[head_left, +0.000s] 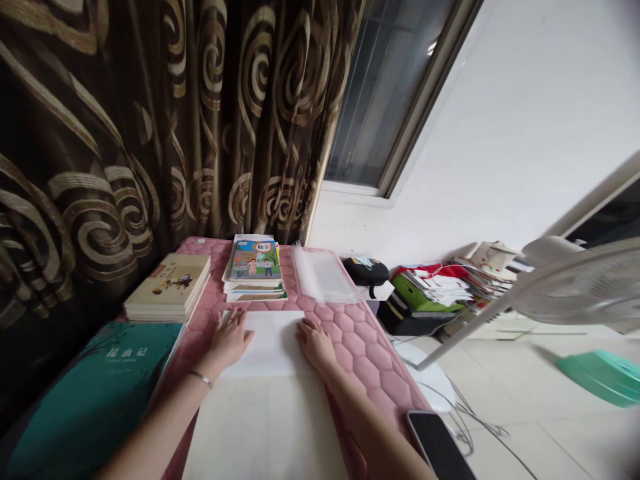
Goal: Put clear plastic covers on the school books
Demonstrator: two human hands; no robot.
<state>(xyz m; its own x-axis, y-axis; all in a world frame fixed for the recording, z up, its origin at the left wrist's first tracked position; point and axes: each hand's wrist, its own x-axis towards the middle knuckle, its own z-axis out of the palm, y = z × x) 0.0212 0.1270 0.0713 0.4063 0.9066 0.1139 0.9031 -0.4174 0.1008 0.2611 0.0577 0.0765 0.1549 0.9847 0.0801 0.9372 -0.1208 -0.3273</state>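
Note:
A white sheet (pixel 273 347) lies in front of me over the far part of a cream flat panel (pixel 265 427); I cannot tell whether the panel is paper, board or an opened cover. My left hand (pixel 233 340), with a bangle on its wrist, rests on the sheet's left edge, fingers extended. On the right edge lies my right hand (pixel 316 343), also open and palm down. Just beyond them sits a stack of schoolbooks topped by a blue maths textbook (pixel 255 259). Clear plastic book covers (pixel 327 275) lie to the right of that stack.
On the left are a pile of cream books (pixel 170 283) and a large teal book (pixel 100 393). A phone (pixel 437 443) lies at the right edge of the pink quilted surface (pixel 383 380). A white fan (pixel 565 287), a black case (pixel 366 271) and cables stand beyond.

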